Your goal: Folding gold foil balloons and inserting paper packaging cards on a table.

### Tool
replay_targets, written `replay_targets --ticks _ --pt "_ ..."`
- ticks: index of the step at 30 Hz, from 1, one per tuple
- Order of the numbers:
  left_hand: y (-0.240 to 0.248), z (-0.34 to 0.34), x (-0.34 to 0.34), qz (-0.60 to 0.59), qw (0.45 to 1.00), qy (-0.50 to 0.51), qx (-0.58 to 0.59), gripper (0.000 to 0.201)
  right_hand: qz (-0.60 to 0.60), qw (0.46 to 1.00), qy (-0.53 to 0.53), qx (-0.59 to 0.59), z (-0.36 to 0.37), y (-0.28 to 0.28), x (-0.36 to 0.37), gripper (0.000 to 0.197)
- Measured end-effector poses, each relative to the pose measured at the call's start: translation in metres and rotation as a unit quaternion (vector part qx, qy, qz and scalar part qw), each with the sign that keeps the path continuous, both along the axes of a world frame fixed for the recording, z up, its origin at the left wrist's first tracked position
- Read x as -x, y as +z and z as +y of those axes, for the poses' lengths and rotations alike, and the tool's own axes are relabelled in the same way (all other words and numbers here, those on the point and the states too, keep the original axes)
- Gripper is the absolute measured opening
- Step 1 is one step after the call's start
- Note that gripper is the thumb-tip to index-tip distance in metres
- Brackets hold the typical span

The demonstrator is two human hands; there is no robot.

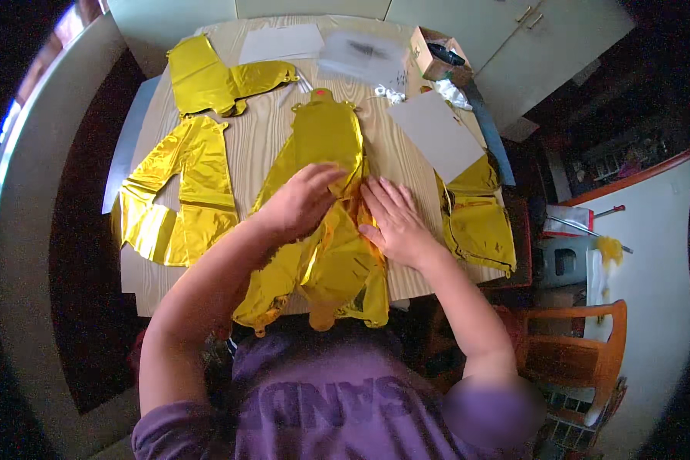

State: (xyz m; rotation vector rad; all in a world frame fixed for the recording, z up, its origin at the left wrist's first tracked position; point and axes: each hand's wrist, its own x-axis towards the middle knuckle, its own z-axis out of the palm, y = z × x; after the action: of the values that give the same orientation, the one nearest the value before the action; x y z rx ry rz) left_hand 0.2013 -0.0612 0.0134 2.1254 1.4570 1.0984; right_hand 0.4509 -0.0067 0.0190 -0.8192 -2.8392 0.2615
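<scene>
- So our landmark is the long, shiny gold foil piece (326, 134) with little tabs along its rim. It's lying on the pale wood-grain bench (254, 142), stretching right down to the edge by our purple shirt (322, 376).
- Our left hand (305, 201) is over the middle of that foil, fingers loosely bent. We can't tell whether it's pinching any of it.
- Our right hand (395, 222) is let go and pretty flat, fingers spread along the foil's right edge.
- Left of the foil we've got a wrinkled gold foil piece with two splayed legs (207, 176), and beyond that an L-shaped gold foil piece (203, 80).
- Right of it, there's a creased gold foil piece (479, 230), partly under a white rectangular sheet (437, 134).
- Past its far end: another white sheet (282, 42), a see-through plastic bag (364, 61), some small white bits (391, 94) and, off to the right, an open brown cardboard box (429, 57) with something black inside.
- Well right of it, off the bench, stands a wooden chair (613, 337).
</scene>
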Motion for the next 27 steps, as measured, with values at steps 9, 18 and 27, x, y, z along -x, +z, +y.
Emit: replay_targets --ticks 9,18,27 --pt "0.026 0.058 -0.022 0.136 0.983 -0.114 -0.049 0.036 -0.037 0.999 -0.018 0.02 0.0 0.006 -0.002 0.068" --pt "-0.016 0.089 -0.012 0.144 0.983 -0.07 -0.095 0.04 -0.025 0.999 0.028 0.007 0.005 0.001 -0.011 0.071" --pt "-0.017 0.086 -0.009 0.134 0.983 -0.059 -0.108 0.043 -0.103 0.992 0.053 0.054 -0.037 0.02 -0.04 0.077"
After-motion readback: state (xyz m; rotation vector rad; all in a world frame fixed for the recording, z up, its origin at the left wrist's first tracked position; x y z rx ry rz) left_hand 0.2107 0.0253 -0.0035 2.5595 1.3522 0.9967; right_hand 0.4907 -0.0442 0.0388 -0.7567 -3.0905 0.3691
